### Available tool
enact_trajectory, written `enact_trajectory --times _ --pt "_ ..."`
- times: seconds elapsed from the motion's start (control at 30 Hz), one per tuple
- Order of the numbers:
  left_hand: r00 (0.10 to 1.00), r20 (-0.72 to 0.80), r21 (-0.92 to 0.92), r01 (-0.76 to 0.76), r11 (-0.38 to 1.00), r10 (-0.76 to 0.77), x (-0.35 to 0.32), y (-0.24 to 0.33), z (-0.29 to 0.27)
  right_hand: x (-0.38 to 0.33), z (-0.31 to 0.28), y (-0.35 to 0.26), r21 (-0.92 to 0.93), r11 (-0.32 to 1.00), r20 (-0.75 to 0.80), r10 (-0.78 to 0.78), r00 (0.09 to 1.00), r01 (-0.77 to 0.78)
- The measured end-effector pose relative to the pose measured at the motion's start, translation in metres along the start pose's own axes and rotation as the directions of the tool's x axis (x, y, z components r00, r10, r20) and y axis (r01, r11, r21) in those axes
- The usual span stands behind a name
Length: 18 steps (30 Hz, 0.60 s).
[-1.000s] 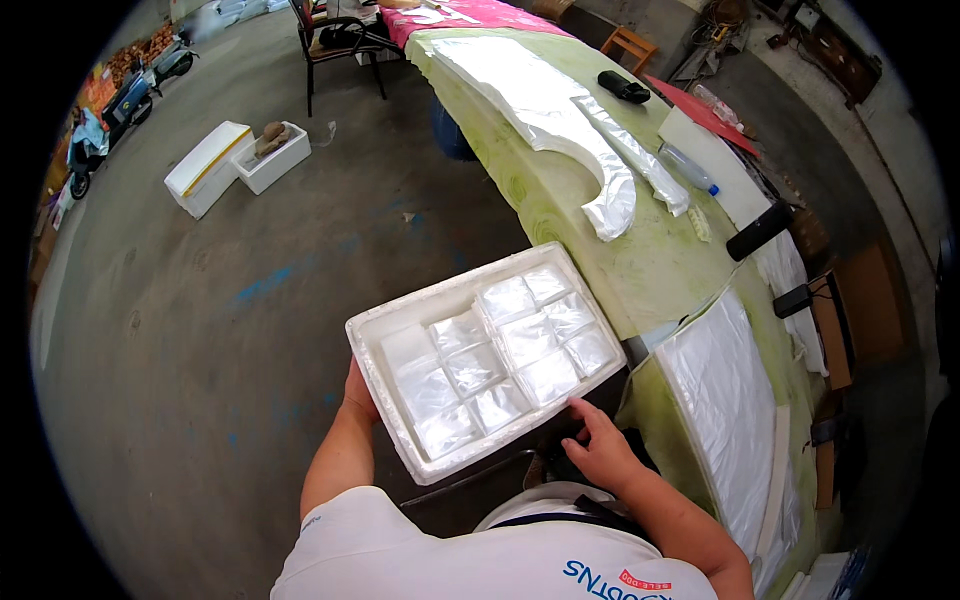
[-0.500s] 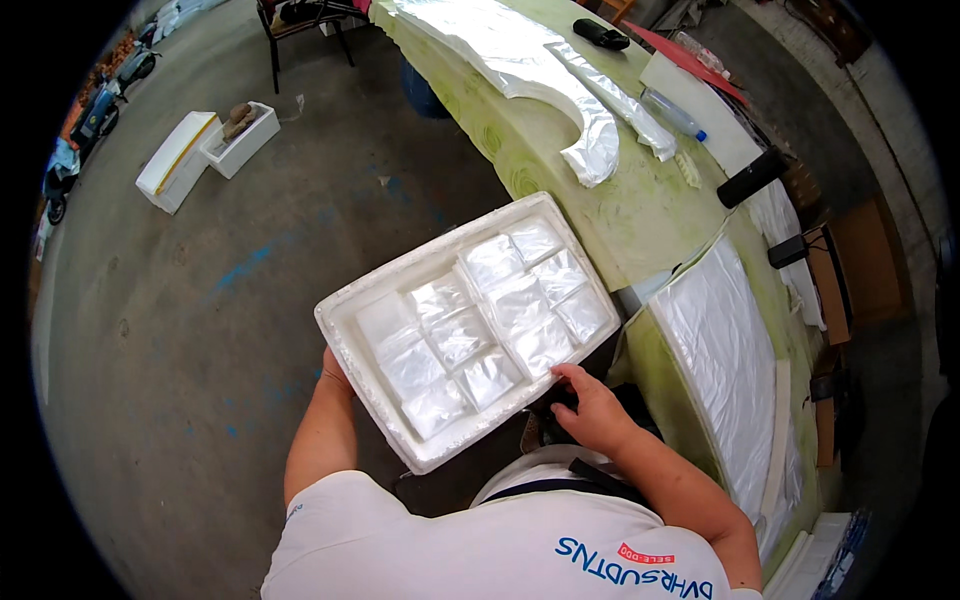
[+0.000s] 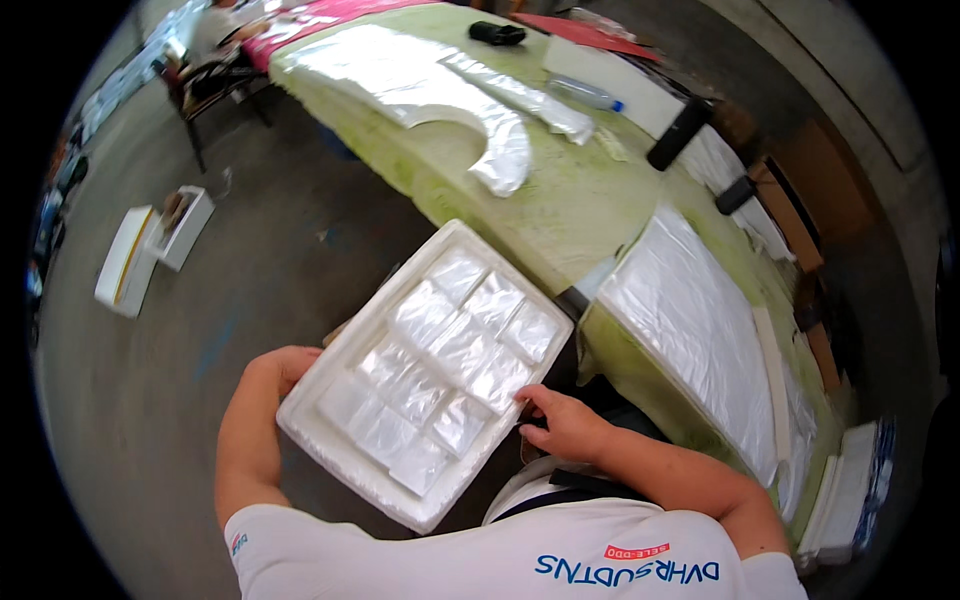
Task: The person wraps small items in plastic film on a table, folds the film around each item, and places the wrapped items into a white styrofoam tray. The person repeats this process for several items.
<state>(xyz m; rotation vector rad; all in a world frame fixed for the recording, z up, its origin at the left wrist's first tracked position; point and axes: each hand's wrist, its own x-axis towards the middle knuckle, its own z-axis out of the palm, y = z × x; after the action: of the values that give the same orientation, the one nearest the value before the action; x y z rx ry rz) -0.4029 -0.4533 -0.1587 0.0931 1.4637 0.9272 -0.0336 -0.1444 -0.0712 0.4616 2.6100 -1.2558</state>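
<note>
- Grip spans opposite sides of the white foam box [image 3: 352, 465] in the head view, probably for balance: left hand [image 3: 287, 366], fingers hidden, closure I cannot tell; right hand [image 3: 565, 427] touching the rim, thumb and forefinger parted, any pinch unclear.
- Box hangs just beside the green-covered table [image 3: 545, 235].
- Clear packets [image 3: 460, 345] lie flat inside, likely to limit sliding.

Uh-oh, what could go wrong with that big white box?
The open white rectangular foam box might slip: the right grip seems to touch just one edge. If it tips, the shiny square plastic packets inside could slide out. Its far corner might bump the pale-green covered table nearby.
</note>
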Motion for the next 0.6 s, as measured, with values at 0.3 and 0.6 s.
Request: enact_trajectory --times 0.3,0.6 --pt "0.996 -0.091 0.267 0.026 0.963 -0.001 0.059 0.028 -0.009 0.005 0.001 0.001 0.0 1.0 0.007 0.007 1.0 -0.007" --pt "0.925 -0.306 0.388 -0.095 0.917 0.226 0.066 0.025 -0.003 0.007 0.004 0.008 0.04 0.999 0.018 0.004 1.0 -0.004"
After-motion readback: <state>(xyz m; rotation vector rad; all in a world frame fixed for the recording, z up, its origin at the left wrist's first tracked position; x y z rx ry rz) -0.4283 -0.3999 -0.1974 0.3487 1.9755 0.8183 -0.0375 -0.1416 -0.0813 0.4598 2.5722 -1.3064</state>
